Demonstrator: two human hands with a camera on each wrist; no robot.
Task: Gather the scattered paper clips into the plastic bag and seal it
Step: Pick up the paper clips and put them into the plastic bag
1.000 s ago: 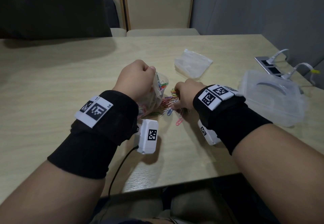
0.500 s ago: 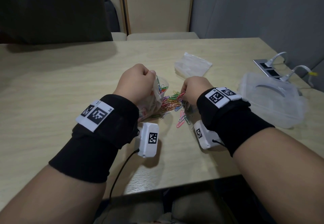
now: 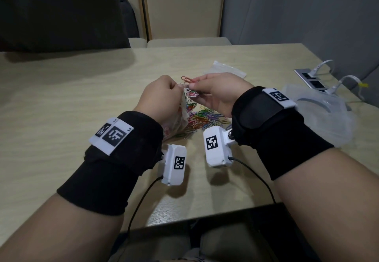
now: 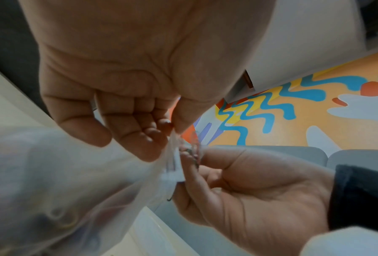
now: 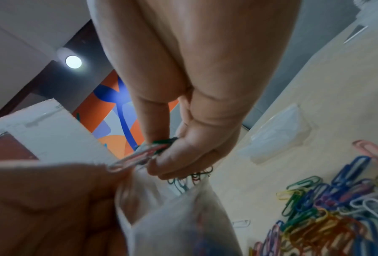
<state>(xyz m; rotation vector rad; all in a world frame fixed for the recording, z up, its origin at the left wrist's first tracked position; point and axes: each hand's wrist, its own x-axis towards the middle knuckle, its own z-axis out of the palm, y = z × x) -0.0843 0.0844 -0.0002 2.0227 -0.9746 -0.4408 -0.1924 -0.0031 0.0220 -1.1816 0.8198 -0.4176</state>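
Observation:
My left hand [image 3: 162, 95] pinches the top edge of a clear plastic bag [image 3: 180, 116] and holds it up above the table; coloured clips show through it. My right hand [image 3: 213, 89] pinches a small bunch of paper clips [image 3: 187, 80] at the bag's mouth, touching the left hand. In the right wrist view the bunch of clips [image 5: 139, 155] sits between thumb and fingers over the bag [image 5: 183, 216]. The left wrist view shows the bag [image 4: 74, 181] hanging from my left fingers [image 4: 153, 136]. A pile of coloured paper clips [image 3: 205, 118] lies on the table under the hands.
A second clear bag [image 3: 227, 69] lies flat beyond the hands. A translucent plastic container [image 3: 320, 114] stands at the right, with a power socket panel and white cables [image 3: 313, 77] behind it. Beige chairs [image 3: 182, 13] stand across the table [image 3: 61, 101].
My right hand picked clips from the pile and rose to the bag's mouth. My left hand lifted the bag higher off the table.

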